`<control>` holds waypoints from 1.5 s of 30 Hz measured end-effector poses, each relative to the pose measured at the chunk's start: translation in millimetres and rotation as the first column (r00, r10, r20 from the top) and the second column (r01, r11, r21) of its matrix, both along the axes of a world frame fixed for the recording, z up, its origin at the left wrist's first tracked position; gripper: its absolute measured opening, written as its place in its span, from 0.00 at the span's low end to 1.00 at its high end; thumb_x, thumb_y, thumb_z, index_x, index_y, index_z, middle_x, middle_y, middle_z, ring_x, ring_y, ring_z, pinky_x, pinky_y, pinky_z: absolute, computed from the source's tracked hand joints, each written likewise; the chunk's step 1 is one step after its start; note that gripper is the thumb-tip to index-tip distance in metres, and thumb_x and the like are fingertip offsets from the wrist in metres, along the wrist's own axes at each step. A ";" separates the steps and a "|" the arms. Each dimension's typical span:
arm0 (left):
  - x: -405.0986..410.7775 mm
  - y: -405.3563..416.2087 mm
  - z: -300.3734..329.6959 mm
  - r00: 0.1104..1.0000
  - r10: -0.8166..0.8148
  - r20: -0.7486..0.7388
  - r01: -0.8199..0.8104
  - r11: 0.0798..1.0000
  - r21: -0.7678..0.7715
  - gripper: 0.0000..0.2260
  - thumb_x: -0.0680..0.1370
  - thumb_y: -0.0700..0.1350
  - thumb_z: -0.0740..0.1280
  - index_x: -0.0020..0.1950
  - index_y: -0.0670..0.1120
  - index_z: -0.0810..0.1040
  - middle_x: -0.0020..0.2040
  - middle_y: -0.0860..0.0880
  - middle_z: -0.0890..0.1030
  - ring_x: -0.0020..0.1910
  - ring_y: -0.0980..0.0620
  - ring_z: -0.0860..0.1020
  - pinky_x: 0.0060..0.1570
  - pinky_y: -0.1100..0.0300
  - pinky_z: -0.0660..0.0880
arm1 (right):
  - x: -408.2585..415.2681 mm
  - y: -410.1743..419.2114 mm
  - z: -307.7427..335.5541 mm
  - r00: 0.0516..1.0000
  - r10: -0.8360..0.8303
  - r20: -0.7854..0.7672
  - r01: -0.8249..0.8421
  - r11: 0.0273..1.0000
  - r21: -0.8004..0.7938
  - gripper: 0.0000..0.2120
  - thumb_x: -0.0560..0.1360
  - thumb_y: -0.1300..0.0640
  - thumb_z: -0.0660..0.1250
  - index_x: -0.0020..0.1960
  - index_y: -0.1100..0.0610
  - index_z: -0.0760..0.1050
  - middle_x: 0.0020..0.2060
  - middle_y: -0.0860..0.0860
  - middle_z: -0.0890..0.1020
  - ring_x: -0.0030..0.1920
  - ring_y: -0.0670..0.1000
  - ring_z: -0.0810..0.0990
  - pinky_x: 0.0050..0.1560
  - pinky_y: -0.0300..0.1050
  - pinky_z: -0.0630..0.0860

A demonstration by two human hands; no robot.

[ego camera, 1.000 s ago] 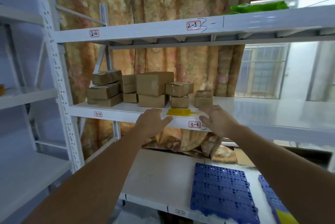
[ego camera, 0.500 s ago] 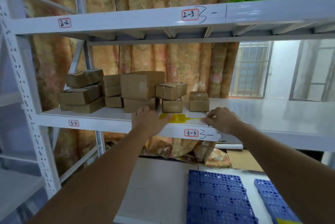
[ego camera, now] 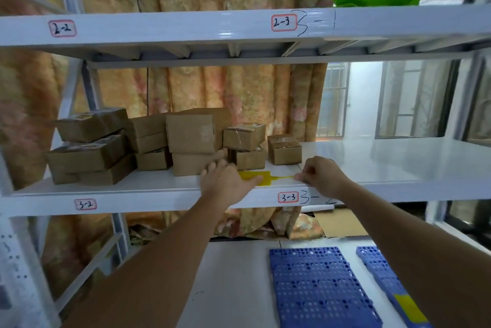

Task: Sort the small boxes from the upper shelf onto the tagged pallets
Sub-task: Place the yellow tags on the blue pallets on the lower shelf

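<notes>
A white metal shelving rack (ego camera: pixel 239 26) with glossy boards fills the view, its beams bearing red-bordered labels (ego camera: pixel 283 22) and black handwriting. Behind it hangs a long floral curtain in orange and beige (ego camera: pixel 212 88). To the right, barred windows (ego camera: pixel 414 99) let in pale daylight that reflects off the white shelf board (ego camera: pixel 398 160).

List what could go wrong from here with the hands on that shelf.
1. The right hand pinches only the thin tail of the yellow tag; pulled, it may slip or tear.
2. The left hand lies over the tag's wide end, close to the lower box of a stack; a nudge might topple it.
3. The tag sits near the shelf edge and could drop.
</notes>
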State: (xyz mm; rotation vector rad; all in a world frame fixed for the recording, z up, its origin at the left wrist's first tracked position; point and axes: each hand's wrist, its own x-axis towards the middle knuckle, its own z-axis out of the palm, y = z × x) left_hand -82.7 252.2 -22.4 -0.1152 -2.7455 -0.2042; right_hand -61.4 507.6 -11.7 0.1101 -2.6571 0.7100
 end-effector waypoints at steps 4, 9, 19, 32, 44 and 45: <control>-2.1 -15.1 -8.2 1.000 -0.001 -0.029 0.001 1.000 0.002 0.47 0.70 0.82 0.50 0.74 0.49 0.73 0.69 0.45 0.74 0.67 0.41 0.69 0.63 0.47 0.65 | 14.2 -15.8 -8.5 0.997 -0.051 -0.051 0.049 0.998 -0.041 0.15 0.77 0.52 0.74 0.41 0.64 0.79 0.36 0.50 0.76 0.40 0.51 0.73 0.41 0.47 0.66; 8.8 -26.5 -7.2 0.998 -0.055 -0.008 0.055 0.995 0.079 0.42 0.73 0.79 0.49 0.72 0.51 0.74 0.68 0.45 0.73 0.68 0.41 0.68 0.64 0.47 0.62 | 31.1 -29.9 -14.0 0.987 -0.099 -0.129 0.083 0.989 -0.121 0.16 0.77 0.54 0.74 0.35 0.55 0.71 0.37 0.50 0.75 0.40 0.51 0.72 0.37 0.40 0.65; 26.8 -37.8 -9.1 0.938 -0.308 -0.157 0.337 0.713 0.615 0.14 0.86 0.55 0.58 0.46 0.50 0.75 0.38 0.50 0.75 0.41 0.45 0.75 0.40 0.51 0.69 | 72.4 -25.4 -15.6 0.991 -0.112 -0.075 0.096 0.978 -0.183 0.15 0.78 0.50 0.73 0.40 0.58 0.74 0.34 0.53 0.78 0.35 0.51 0.73 0.35 0.46 0.66; 87.2 38.2 -90.1 0.924 -0.316 -0.217 0.379 0.669 0.640 0.17 0.86 0.51 0.58 0.38 0.49 0.68 0.33 0.49 0.73 0.34 0.48 0.72 0.34 0.51 0.62 | 149.8 50.2 -66.0 0.988 -0.150 0.025 0.153 0.978 -0.143 0.14 0.76 0.50 0.75 0.39 0.56 0.76 0.30 0.47 0.73 0.32 0.44 0.70 0.33 0.40 0.64; 107.8 63.9 -196.5 0.945 -0.328 0.017 0.242 0.731 0.639 0.16 0.86 0.53 0.58 0.45 0.45 0.75 0.33 0.47 0.74 0.33 0.45 0.73 0.32 0.51 0.64 | 180.5 106.8 -185.3 0.941 -0.214 0.263 0.277 0.933 -0.232 0.08 0.80 0.55 0.70 0.43 0.56 0.78 0.36 0.51 0.83 0.37 0.51 0.79 0.38 0.44 0.72; 107.4 63.9 -203.9 0.950 -0.311 0.032 0.221 0.741 0.634 0.17 0.86 0.53 0.58 0.47 0.44 0.77 0.35 0.46 0.76 0.35 0.45 0.75 0.33 0.49 0.68 | 178.8 106.5 -195.0 0.939 -0.205 0.278 0.276 0.929 -0.247 0.07 0.80 0.55 0.71 0.44 0.56 0.78 0.37 0.51 0.84 0.36 0.50 0.79 0.39 0.44 0.73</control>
